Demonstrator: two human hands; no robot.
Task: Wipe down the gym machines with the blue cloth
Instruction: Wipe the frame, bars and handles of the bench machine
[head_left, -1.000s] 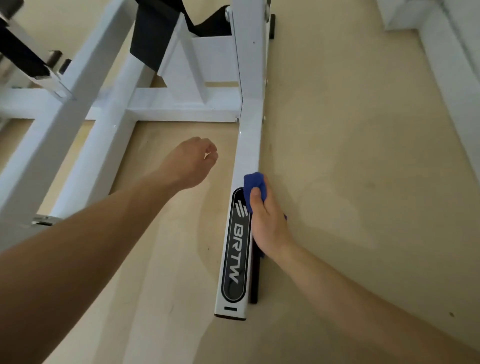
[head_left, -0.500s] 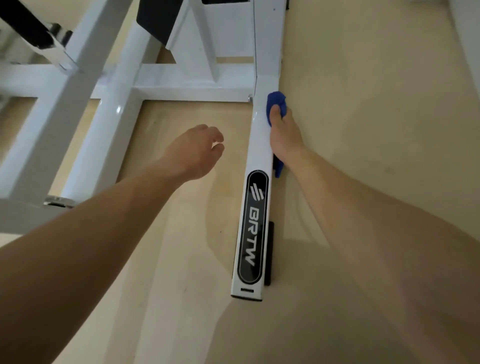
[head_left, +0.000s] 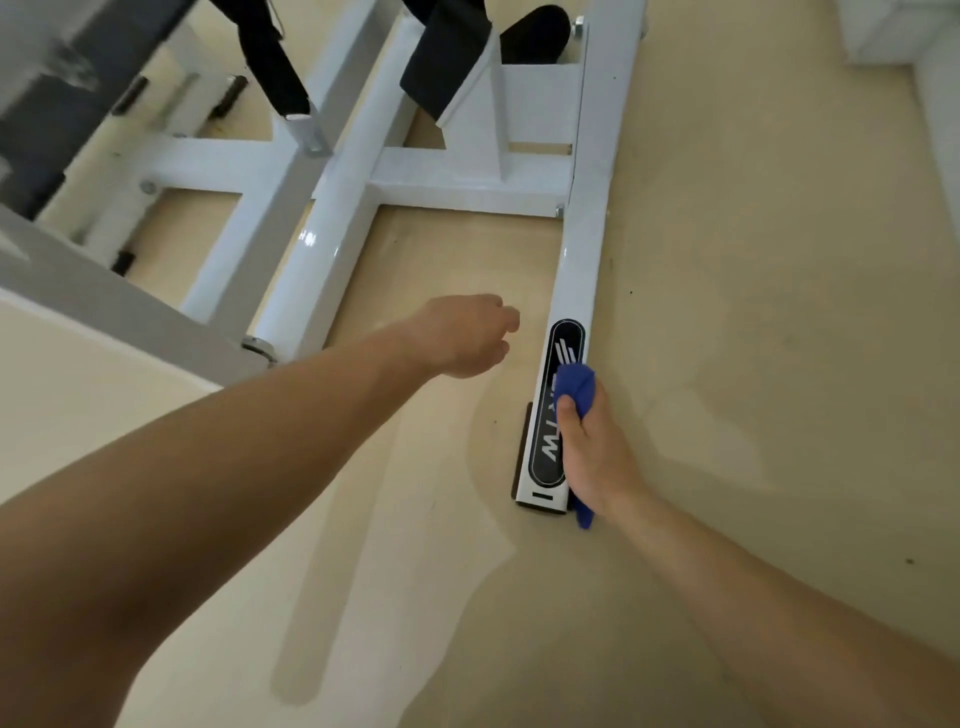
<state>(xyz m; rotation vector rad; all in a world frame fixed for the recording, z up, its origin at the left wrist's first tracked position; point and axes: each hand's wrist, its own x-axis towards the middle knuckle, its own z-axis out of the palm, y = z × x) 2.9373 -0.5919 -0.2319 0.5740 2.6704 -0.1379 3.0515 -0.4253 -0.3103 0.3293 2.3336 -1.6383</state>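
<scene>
Head view: grips the cloth (head_left: 574, 387) in the right hand's (head_left: 595, 452) curled fingers (head_left: 570, 420), bunched on the rail's (head_left: 584, 260) right edge beside the label (head_left: 561, 340), near its end. Looks mid-wipe; calls next for a stroke ahead of the fingers toward the crossbar (head_left: 467, 195). Holds the left hand (head_left: 462, 332) loosely curled and empty, left of the fingers, over the floor (head_left: 753, 364). Farther off, black pads (head_left: 444, 57); likely no obstruction along the rail.

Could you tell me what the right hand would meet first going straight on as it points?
The right hand would probably meet the upright post; the floor bar looks free until there.
</scene>
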